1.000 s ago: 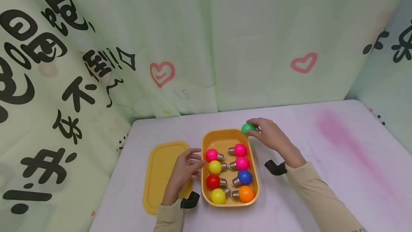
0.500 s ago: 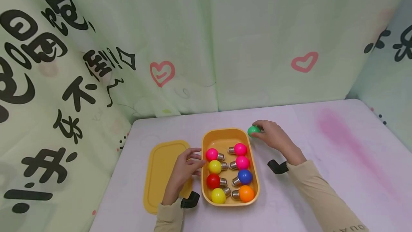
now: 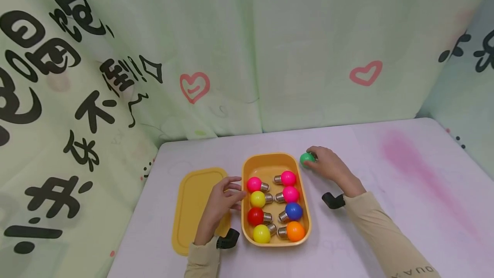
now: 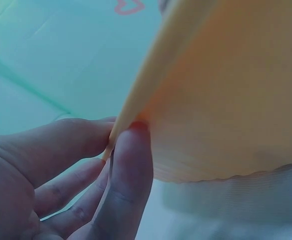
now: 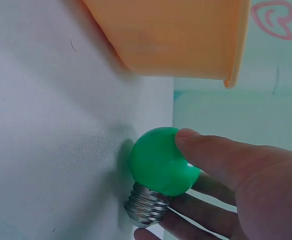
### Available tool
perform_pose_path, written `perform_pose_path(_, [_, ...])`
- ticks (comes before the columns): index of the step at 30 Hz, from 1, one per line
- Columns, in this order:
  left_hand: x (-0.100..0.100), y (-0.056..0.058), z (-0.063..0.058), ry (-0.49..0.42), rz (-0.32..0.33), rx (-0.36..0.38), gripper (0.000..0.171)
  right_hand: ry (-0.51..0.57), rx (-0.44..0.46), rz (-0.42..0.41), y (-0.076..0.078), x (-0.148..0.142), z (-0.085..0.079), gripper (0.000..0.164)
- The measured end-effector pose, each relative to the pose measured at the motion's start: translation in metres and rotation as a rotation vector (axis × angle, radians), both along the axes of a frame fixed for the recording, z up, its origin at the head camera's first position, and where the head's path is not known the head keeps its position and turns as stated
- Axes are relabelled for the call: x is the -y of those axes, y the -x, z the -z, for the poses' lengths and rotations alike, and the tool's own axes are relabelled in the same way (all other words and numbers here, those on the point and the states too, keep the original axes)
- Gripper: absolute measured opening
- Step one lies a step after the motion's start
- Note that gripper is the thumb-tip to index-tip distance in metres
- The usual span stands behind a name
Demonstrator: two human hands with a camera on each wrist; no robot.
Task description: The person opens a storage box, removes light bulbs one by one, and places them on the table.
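Observation:
A green light bulb (image 5: 161,162) with a silver screw base is held in my right hand (image 3: 328,164), just right of the box's far right corner. In the right wrist view the thumb presses its globe, with fingers behind, close over the tabletop. My left hand (image 3: 223,200) pinches the left rim of the yellow box (image 3: 270,163), thumb against the wall in the left wrist view. Inside the box lie several bulbs in two columns: pink (image 3: 288,178), yellow (image 3: 257,199), red (image 3: 255,216), blue (image 3: 293,211) and orange (image 3: 295,231), bases pointing inward.
A flat yellow lid (image 3: 189,209) lies left of the box, partly under the left hand and forearm. The pale tablecloth (image 3: 366,226) has a pink smear (image 3: 409,158) on the right. A light green curtain (image 3: 308,55) with drawn hearts and black writing hangs behind.
My right hand has carried the green bulb from above the box's far right corner, outward to the right and slightly down toward the table. The left hand stays at the box's rim.

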State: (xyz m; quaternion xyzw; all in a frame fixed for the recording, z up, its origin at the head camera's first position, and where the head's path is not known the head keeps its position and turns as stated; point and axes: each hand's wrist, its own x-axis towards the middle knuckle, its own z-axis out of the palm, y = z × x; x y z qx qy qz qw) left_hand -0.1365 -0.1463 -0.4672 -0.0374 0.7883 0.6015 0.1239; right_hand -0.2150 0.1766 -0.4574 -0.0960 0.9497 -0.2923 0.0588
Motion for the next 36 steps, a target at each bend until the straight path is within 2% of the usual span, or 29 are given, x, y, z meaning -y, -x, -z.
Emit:
perform_pose_path(6, [0.001, 0.001, -0.003, 0.002, -0.001, 0.007, 0.052, -0.007, -0.008, 0.001, 0.003, 0.001, 0.004, 0.055])
perform_pose_path(13, [0.001, 0.001, -0.003, -0.002, 0.013, -0.007, 0.050, -0.012, -0.042, 0.009, -0.001, 0.000, 0.006, 0.057])
perform_pose_path(21, [0.000, 0.002, -0.001, 0.011, 0.007, 0.008, 0.050, -0.014, -0.068, 0.018, -0.007, -0.002, 0.006, 0.057])
perform_pose_path(26, [0.000, 0.001, -0.002, 0.000, 0.006, 0.007, 0.051, -0.018, -0.102, 0.030, -0.014, 0.001, -0.001, 0.056])
perform_pose_path(36, [0.000, 0.003, -0.002, 0.014, -0.003, 0.021, 0.049, 0.056, -0.168, 0.029, -0.035, 0.016, -0.017, 0.051])
